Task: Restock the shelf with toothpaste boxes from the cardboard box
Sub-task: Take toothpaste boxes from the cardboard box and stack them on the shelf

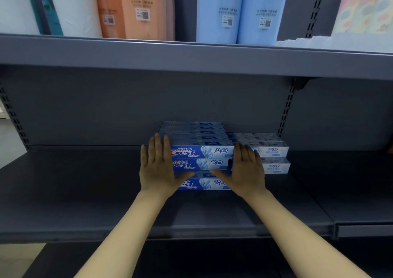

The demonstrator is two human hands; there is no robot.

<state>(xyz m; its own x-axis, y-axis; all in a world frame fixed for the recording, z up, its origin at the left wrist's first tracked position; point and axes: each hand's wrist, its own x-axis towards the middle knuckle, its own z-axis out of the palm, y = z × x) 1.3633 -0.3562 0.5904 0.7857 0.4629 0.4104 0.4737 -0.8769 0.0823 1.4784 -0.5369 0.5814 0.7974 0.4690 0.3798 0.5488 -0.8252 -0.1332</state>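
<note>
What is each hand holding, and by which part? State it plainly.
Nothing is gripped. The left hand and right hand lie flat, fingers straight, against the two ends of the blue boxes, squaring the stack.

Blue boxes (202, 156) – red and white letters; white boxes (270, 152) beside; dark grey shelf (85, 192); orange and light blue packs above.

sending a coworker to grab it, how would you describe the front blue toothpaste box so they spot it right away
Look at the dark grey lower shelf, under the tissue packs, and find the stack of blue Crest boxes near the middle. The one you want is the front blue box, lowest and nearest the shelf's edge, between the thumbs; the whiter boxes sit to its right.
</note>
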